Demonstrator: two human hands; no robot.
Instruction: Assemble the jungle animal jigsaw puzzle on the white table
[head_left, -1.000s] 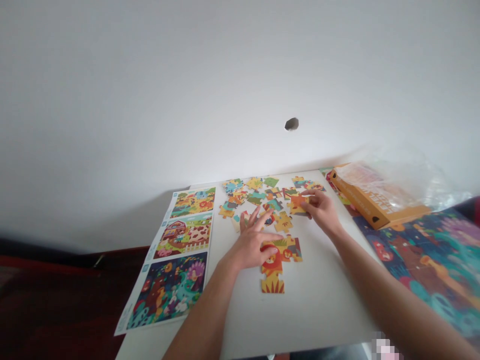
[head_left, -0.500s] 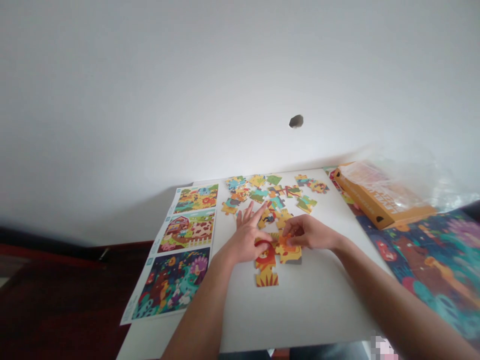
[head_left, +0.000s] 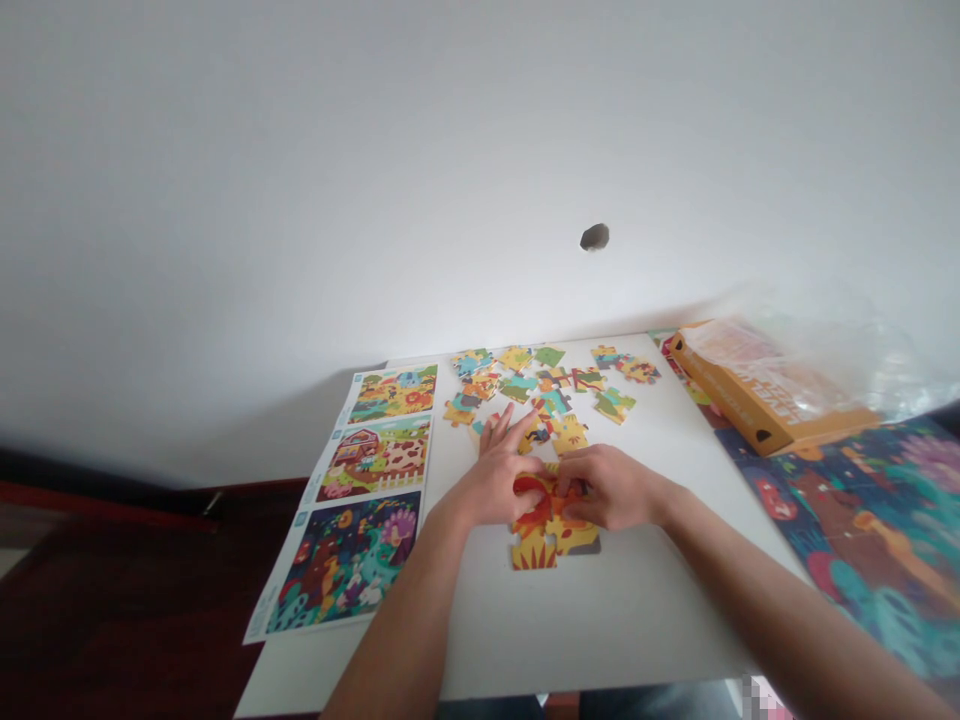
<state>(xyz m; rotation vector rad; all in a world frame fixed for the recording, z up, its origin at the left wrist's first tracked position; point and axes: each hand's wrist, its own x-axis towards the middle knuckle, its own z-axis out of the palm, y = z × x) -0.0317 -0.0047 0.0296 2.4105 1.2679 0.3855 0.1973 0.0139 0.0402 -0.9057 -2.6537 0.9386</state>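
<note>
Several joined yellow and orange puzzle pieces lie on the white table (head_left: 600, 630) under my hands. My left hand (head_left: 499, 485) is open, fingers spread away from me, its thumb on the red-maned lion piece (head_left: 531, 522). Below that sits a yellow piece with brown spikes (head_left: 533, 556). My right hand (head_left: 615, 488) has its fingers curled and pinched down on an orange-yellow puzzle piece with a grey corner (head_left: 579, 540), which lies against the lion and spiked pieces. Whether the tabs are fully locked is hidden by my fingers. Just beyond is a loose yellow piece (head_left: 570, 434).
Loose puzzle pieces (head_left: 517, 388) are scattered toward the wall. On the left lies a sheet with three printed pictures (head_left: 375, 460). To the right are an orange box (head_left: 731, 405), clear plastic wrap (head_left: 847, 370) and a dark forest-animal picture (head_left: 862, 520).
My right hand has shifted slightly left and toward me, fingers curling further. The grey-cornered piece has moved toward me, against the spiked piece. My left hand stays nearly still.
</note>
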